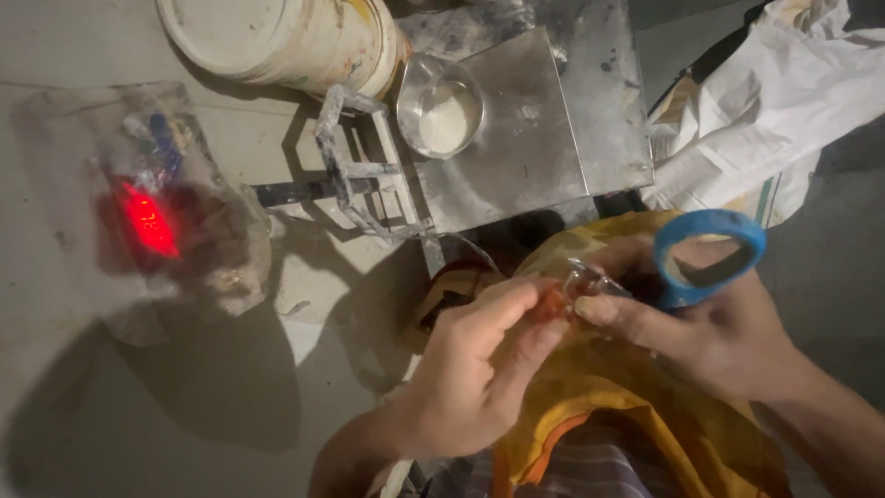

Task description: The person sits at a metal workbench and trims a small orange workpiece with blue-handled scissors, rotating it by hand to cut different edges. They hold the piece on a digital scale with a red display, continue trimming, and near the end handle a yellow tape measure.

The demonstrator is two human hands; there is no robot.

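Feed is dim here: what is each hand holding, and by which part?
Right hand holds scissors by the blue handle loop; left hand pinches a small orange-red piece at the blades.

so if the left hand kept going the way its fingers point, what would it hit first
Probably the small orange piece at its fingertips, then the right hand holding blue-handled scissors. The left hand points up and right; depth is unclear.

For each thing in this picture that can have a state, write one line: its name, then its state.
Scissors: blue-handled, held in the right hand, blades at a small orange piece.
Left hand: pinching the orange piece.
Steel cup: upright on the scale pan, holding white powder.
Scale display: lit red, wrapped in clear plastic.
White bucket: lying tilted.
White sack: crumpled.
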